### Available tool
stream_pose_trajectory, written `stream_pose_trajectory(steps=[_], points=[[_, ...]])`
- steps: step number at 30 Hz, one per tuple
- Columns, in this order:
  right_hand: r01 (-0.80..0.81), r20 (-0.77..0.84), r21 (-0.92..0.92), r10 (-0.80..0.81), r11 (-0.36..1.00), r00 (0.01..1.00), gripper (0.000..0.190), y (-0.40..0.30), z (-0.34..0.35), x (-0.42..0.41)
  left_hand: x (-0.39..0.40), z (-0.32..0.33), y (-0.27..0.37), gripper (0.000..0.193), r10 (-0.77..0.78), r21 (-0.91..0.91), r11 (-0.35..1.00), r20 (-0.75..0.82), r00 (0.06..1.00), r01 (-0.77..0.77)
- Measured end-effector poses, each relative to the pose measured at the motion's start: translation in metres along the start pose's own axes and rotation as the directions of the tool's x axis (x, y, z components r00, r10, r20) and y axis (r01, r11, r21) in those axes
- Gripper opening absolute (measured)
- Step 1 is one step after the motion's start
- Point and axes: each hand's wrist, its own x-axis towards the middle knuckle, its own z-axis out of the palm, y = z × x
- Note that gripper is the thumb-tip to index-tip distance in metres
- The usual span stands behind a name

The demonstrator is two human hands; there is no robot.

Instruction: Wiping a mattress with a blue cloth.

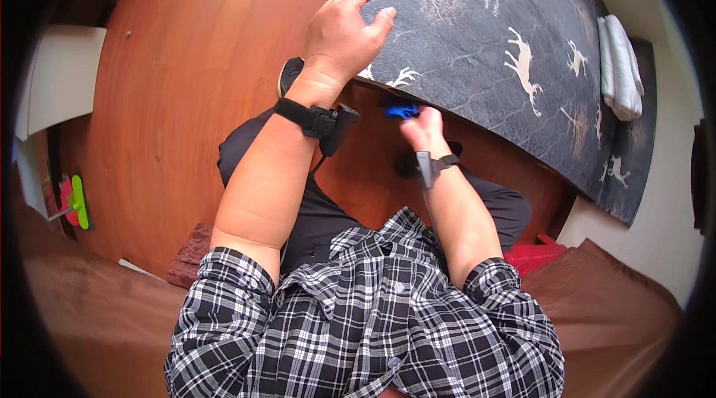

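My left hand (347, 31) is raised beside the near left edge of a dark table cover (464, 73) printed with white deer and trees. Its thumb and index finger are apart, with nothing seen between them. Lower and to the right, my right hand (424, 126) is just below the table's near edge. It grips a crumpled blue cloth (401, 111), which is blurred; its fingers are partly hidden. Each wrist wears a strapped device, a black one (333, 126) on the left and a grey one (426, 168) on the right.
A rolled white towel (621, 70) lies at the table's far right, by the wall. Reddish wood flooring (168, 118) spreads to the left, with a green and red broom-like tool (78, 202) on it. A white cabinet (61, 79) stands at left. Brown upholstery (609, 297) is behind me.
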Motion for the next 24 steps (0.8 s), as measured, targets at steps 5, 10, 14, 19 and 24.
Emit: stream_pose_trajectory(steps=[5,10,14,19,24], points=[[-0.306,0.162,-0.219,0.344,0.926,0.925,0.038,0.07,0.081,-0.032,0.001,-0.014,-0.007,0.043,-0.059,-0.003,0.998,-0.102,0.993,0.059],[-0.373,0.171,-0.241,0.417,0.896,0.893,0.039,0.09,0.109,-0.042,0.003,-0.022,-0.009,0.041,-0.091,-0.046,0.995,-0.134,0.987,0.086],[-0.423,0.206,-0.146,0.445,0.895,0.871,0.041,0.077,0.101,-0.048,0.002,-0.03,-0.012,0.043,-0.145,-0.093,0.987,-0.139,0.98,0.132],[-0.328,0.21,-0.201,0.368,0.923,0.906,0.04,0.084,0.105,-0.051,0.001,-0.027,-0.007,0.044,-0.179,-0.127,0.978,-0.094,0.979,0.166],[-0.376,0.265,-0.266,0.442,0.888,0.857,0.033,0.086,0.119,-0.05,0.006,-0.016,-0.001,0.041,-0.131,-0.1,0.987,-0.079,0.988,0.123]])
